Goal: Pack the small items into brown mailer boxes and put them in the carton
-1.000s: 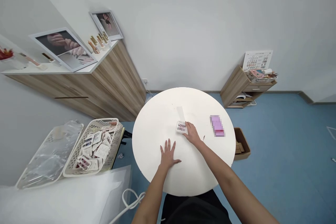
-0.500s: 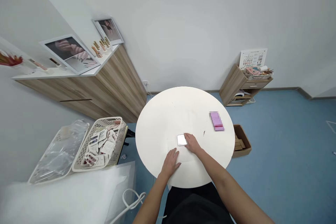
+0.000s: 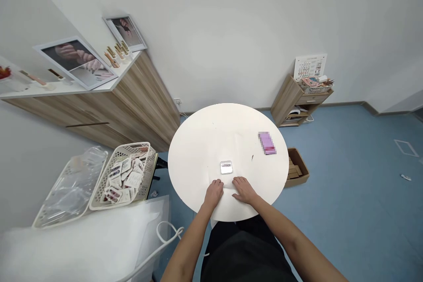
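A small square clear case (image 3: pixel 226 167) with a pale face and a reddish strip near its top lies on a thin white sheet (image 3: pixel 228 182) on the round white table (image 3: pixel 194 141). Just below the case, my left hand (image 3: pixel 214 193) has its fingers curled at the near edge of the sheet, which looks slightly raised there. My right hand (image 3: pixel 245 190) rests palm down at the sheet's right side, fingers stretched forward and thumb apart. Neither hand touches the case.
A blurred purple item (image 3: pixel 267 143) and a small dark speck lie on the table's right side. White baskets (image 3: pixel 148 176) of cards stand at left, below a wooden cabinet (image 3: pixel 142 97). A cardboard box (image 3: pixel 297 180) sits on the floor at right. A white cable (image 3: pixel 168 240) loops at lower left.
My right hand has let go of the case and drawn back toward me. My left hand has curled its fingers at the sheet's near edge. The view has shifted slightly.
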Demonstrator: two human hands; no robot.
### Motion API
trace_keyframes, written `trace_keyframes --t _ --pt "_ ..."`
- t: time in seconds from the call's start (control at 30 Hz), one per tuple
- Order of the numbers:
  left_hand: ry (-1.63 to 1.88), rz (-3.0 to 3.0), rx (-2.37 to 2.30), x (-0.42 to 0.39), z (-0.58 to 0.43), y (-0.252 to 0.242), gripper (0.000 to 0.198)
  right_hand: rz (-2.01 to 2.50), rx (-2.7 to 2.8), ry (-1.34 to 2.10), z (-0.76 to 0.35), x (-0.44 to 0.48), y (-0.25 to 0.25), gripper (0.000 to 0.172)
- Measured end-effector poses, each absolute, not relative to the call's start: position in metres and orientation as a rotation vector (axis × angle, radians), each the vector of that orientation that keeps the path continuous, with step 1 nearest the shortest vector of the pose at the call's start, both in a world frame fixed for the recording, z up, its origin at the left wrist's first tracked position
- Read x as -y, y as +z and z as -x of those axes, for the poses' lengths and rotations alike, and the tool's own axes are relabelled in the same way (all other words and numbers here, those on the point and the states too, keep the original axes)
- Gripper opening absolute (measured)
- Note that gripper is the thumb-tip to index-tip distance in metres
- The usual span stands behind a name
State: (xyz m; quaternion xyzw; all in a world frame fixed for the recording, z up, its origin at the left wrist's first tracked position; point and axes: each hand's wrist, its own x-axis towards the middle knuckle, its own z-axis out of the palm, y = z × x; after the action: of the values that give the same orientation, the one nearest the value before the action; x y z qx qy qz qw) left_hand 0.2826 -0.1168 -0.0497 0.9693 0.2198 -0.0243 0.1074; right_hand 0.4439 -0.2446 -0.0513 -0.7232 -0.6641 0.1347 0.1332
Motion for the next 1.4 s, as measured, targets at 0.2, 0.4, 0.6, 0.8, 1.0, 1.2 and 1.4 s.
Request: trace_keyframes --t 0.2,0.4,0.6,0.8,1.0,1.2,1.4 --pt "-0.107 -2.837 -0.574 0.127 -0.268 -0.047 0.020 2.214 1.801 0.498 -0.448 0.251 -0.044 0.018" --pt "0.183 -2.754 -0.728 0.105 -0.274 -0.039 0.027 2.267 1.353 0.727 -0.473 0.226 -0.028 0.016" --pt "0.397 -2.754 -0.947 0.079 -0.300 -0.022 0.040 2.328 1.234 0.749 -0.493 0.180 -0.022 0.015" --pt "0.314 -2.974 -0.474 0.103 -0.311 -0.037 0.055 2.411 1.242 0.837 -0.502 0.163 -0.037 0.012" --pt "0.148 -2.920 -0.598 0.115 -0.311 -0.069 0.069 2.419 1.370 0.819 -0.508 0.153 -0.043 0.012" --pt "0.084 -2.817 -0.662 0.101 -0.312 -0.076 0.070 2.281 1.687 0.418 -0.497 0.163 -0.031 0.021" --pt "0.112 -2.682 -0.596 0.082 -0.320 -0.071 0.063 1.916 2.041 0.359 -0.478 0.185 -0.036 0.040"
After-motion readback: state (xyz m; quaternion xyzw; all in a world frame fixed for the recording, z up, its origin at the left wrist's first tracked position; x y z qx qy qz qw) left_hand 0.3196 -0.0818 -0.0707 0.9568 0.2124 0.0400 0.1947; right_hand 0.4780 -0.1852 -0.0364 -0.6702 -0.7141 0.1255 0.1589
